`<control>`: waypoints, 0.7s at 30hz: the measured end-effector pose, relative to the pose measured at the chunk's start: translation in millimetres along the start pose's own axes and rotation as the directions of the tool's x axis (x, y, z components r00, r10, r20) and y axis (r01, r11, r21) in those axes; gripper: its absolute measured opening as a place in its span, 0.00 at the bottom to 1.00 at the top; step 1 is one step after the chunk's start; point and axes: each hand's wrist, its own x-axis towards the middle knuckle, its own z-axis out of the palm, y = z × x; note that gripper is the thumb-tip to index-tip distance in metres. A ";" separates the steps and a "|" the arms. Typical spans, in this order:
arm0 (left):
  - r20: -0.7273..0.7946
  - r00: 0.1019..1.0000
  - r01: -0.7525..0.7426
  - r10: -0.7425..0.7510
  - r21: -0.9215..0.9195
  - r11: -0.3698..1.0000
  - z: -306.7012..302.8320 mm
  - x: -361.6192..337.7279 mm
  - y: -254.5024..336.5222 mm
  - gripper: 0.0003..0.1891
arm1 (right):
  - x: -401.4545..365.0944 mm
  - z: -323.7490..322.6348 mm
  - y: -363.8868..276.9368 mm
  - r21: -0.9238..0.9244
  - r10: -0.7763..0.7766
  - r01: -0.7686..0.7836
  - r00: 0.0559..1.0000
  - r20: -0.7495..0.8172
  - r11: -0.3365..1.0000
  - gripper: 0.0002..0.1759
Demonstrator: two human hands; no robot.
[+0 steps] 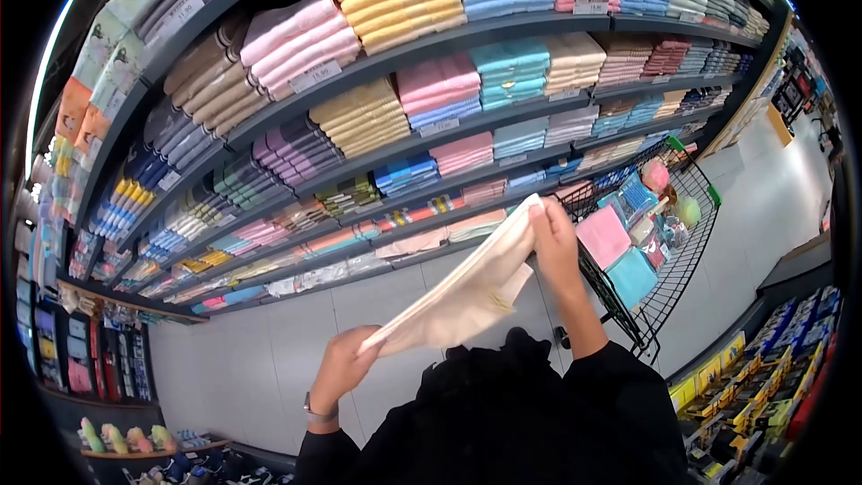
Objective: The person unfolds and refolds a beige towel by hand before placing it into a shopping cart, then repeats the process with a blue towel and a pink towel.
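Observation:
Stretched between both hands is a cream towel (pixel 467 292), partly folded, its long edge running up to the right and its lower part hanging loose. My left hand (pixel 346 364), with a watch on the wrist, pinches the lower left corner. At the upper right corner, my right hand (pixel 555 247) grips the towel between thumb and fingers. A black wire shopping cart (pixel 687 260) stands just right of my right hand. Inside it lie a pink folded towel (pixel 603 237), a turquoise folded towel (pixel 632 277) and several small packaged items.
Long dark shelves (pixel 377 157) full of folded towel stacks curve across the front, with price tags on their edges. Another rack (pixel 763 368) of yellow-tagged goods stands at lower right. Plush-like items (pixel 126 438) sit on a ledge at lower left. Grey tile floor (pixel 242 368) lies below.

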 end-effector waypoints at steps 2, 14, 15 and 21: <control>0.028 0.999 0.042 -0.041 -0.035 0.998 -10.9 -0.7 -0.8 0.06 | -1.1 -4.7 5.0 0.199 0.105 -0.109 0.994 0.028 0.974 0.12; -0.187 0.934 -0.318 0.304 -0.045 0.947 -71.7 -57.2 55.6 0.07 | -55.6 -35.9 -122.0 0.437 -0.182 -0.004 0.906 0.382 0.900 0.12; -0.243 0.906 -0.379 0.347 -0.100 0.920 -75.2 -63.9 61.2 0.06 | -56.4 -37.6 -125.9 0.608 -0.338 -0.013 0.822 0.459 0.794 0.12; -0.217 0.864 -0.479 0.455 -0.076 0.874 -38.0 31.8 72.9 0.03 | -34.9 46.7 -78.9 0.500 -0.278 -0.139 0.690 0.668 0.855 0.11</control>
